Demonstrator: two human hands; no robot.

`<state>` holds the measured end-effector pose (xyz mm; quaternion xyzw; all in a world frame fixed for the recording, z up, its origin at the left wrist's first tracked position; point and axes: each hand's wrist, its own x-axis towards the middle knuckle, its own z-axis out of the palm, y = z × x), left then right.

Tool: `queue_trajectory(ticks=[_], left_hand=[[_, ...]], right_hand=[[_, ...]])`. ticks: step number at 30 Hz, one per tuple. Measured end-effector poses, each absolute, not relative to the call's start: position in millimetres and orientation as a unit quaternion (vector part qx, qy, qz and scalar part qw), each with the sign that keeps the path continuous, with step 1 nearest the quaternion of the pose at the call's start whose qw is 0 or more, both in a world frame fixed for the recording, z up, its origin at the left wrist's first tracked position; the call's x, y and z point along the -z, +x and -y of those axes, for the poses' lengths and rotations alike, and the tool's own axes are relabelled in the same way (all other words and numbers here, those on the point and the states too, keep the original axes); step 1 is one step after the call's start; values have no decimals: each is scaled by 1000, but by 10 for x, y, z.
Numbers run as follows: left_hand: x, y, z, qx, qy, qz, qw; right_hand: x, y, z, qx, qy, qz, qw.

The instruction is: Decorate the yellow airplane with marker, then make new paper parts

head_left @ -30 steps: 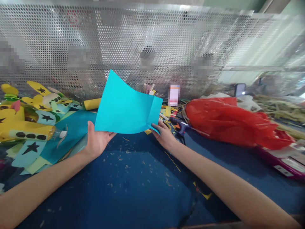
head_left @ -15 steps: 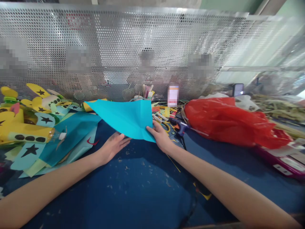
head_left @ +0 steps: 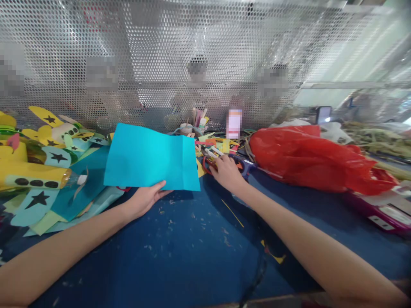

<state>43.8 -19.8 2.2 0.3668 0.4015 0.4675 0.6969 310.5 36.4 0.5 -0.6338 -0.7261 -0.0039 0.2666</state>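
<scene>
Your right hand [head_left: 227, 172] moved off the blue paper [head_left: 147, 158]; I can't tell its grip. Your left hand [head_left: 144, 201] holds the paper. The red bag's [head_left: 305, 158] insides are hidden.

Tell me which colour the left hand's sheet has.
The sheet is bright turquoise, best seen in the head view.

"Where's the light?"
"Brightest toward two o'clock, glinting off the perforated metal screen [head_left: 167, 51]"
"Shadows?"
"Soft, around five o'clock on the blue tabletop [head_left: 180, 265]; pixelated patches at twelve, outer edges stretched and blurry"
</scene>
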Motion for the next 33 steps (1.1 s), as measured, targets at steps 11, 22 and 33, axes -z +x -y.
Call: queue_trajectory(ticks=[11,22,33], left_hand=[[-6,454,190,-509,342,-407,677],[96,415,63,-576,322,-435,613],[89,415,80,-565,297,-443,630]], right_hand=[[-24,3416,-587,-155,-691,655,263],[-118,3092,-392,-491,-540,535,424],[-142,2878,-270,-573,-460,426,528]])
